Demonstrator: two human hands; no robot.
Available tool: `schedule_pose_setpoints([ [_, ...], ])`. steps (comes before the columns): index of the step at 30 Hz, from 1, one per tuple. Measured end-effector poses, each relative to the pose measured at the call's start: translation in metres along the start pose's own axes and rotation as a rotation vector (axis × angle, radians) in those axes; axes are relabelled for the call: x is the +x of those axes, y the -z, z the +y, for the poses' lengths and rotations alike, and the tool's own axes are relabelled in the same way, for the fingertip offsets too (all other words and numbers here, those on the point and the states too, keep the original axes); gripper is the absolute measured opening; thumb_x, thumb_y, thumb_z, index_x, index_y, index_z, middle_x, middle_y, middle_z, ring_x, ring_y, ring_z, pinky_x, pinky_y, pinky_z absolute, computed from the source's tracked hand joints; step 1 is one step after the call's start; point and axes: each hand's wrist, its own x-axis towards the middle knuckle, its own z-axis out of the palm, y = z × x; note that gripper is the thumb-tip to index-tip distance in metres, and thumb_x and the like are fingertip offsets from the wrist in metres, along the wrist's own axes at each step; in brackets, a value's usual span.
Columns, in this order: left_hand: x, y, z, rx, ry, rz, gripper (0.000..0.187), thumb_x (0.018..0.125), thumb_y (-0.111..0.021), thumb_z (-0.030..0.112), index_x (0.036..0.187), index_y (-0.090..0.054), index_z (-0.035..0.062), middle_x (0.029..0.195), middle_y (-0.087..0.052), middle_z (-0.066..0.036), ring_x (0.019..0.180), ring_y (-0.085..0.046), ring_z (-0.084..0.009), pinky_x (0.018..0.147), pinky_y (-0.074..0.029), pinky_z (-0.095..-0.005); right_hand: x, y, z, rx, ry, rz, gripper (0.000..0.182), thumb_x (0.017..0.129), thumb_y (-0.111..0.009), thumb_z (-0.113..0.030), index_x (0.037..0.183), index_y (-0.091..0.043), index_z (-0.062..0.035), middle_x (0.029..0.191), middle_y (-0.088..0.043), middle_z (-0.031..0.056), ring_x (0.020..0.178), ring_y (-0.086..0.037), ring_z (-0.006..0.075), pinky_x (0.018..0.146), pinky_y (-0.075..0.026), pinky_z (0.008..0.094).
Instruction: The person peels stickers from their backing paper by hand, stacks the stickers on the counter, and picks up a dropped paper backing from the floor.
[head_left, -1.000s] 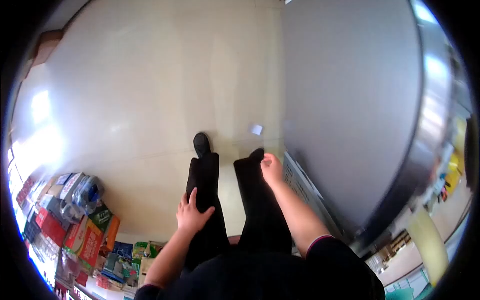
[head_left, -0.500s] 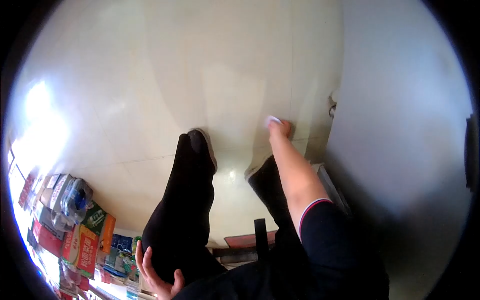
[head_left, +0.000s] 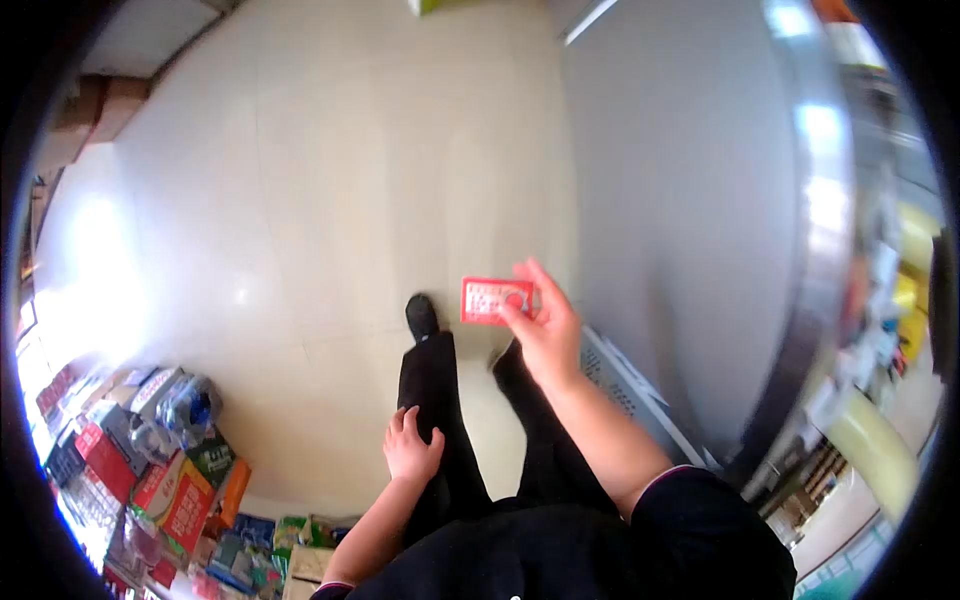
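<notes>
My right hand (head_left: 545, 320) is closed on a small red-and-white card (head_left: 486, 301). The thumb presses on its printed face, and the fingers reach behind its right end. The card is held out flat above the floor, its face up towards me. My left hand (head_left: 411, 450) lies over my left trouser leg, fingers a little apart, with nothing in it.
A tall grey panel (head_left: 680, 200) rises on the right, with a grey perforated basket (head_left: 620, 385) at its foot. Boxes (head_left: 180, 500) and packaged goods crowd the lower left. Cardboard boxes (head_left: 115, 105) stand at the upper left. Pale tiles (head_left: 340, 170) cover the floor.
My right hand has come up from low near the floor, and the card's red face now shows. My left hand has moved right, onto my leg. The view has widened and shifted.
</notes>
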Motion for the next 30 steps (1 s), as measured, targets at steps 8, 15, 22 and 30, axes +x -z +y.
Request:
schedule_pose_setpoints([
  [8,-0.029,0.018,-0.031,-0.037,-0.221,-0.106,0.031,0.078,-0.058,0.027,0.098,-0.061,0.0038,0.104,-0.058,-0.018,0.099,-0.055,-0.0329,0.086,-0.045,-0.0407,-0.087,0.028,-0.190,-0.222,0.220,-0.018,0.025,0.077,-0.068,-0.006,0.099,-0.058,-0.0018,0.087,-0.062,0.0038,0.077,-0.057,0.0071,0.067,-0.048,0.0217],
  [15,0.022,0.075,-0.073,-0.232,-0.099,-0.055,0.028,0.077,-0.062,0.026,0.093,-0.063,0.0028,0.086,-0.065,-0.016,0.082,-0.064,-0.0256,0.073,-0.050,-0.0335,-0.079,0.130,-0.253,0.099,0.335,0.373,0.019,0.079,-0.064,-0.005,0.097,-0.057,-0.0048,0.078,-0.058,0.0016,0.062,-0.054,0.0076,0.051,-0.045,0.0216],
  [22,0.041,0.140,-0.049,-0.128,0.004,0.115,0.025,0.078,-0.062,0.023,0.094,-0.062,0.0031,0.083,-0.066,-0.014,0.078,-0.064,-0.0238,0.069,-0.051,-0.0321,-0.014,0.202,-0.249,-0.486,0.477,0.802,0.038,0.077,-0.068,-0.027,0.103,-0.056,-0.0010,0.080,-0.060,0.0132,0.074,-0.060,0.0231,0.063,-0.049,0.0327],
  [30,0.059,0.183,0.145,-0.030,-0.713,0.225,0.022,0.079,-0.061,0.020,0.095,-0.062,0.0035,0.080,-0.066,-0.012,0.074,-0.065,-0.0216,0.065,-0.051,-0.0304,-0.133,0.262,-0.263,-1.149,0.376,0.569,0.100,0.052,-0.080,-0.047,0.134,-0.034,-0.0144,0.138,-0.021,0.0238,0.127,-0.020,0.0458,0.091,-0.022,0.0682],
])
